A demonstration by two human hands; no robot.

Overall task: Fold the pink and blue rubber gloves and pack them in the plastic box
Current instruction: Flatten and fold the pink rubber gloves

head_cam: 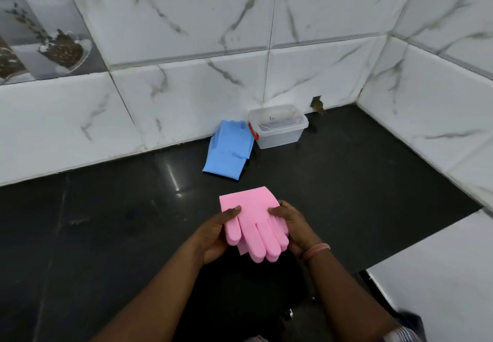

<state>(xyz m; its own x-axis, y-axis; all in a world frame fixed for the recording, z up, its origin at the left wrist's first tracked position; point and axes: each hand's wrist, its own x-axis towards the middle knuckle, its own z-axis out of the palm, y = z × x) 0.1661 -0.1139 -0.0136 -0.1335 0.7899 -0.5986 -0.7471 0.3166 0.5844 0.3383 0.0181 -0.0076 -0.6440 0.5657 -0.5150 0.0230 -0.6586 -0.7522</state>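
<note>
The pink gloves [253,219] are stacked and held above the black counter, fingers pointing toward me. My left hand [213,235] grips their left edge with the thumb on top. My right hand [290,227] grips the right edge, thumb on top too. The blue gloves [226,149] lie on the counter, partly leaning against the wall. Just right of them stands the clear plastic box [277,128], open, with a red latch on its left side.
The black counter [106,221] meets white marble tile walls at the back and right. A small hole in the wall [317,104] is behind the box. A white surface [440,261] lies at the lower right.
</note>
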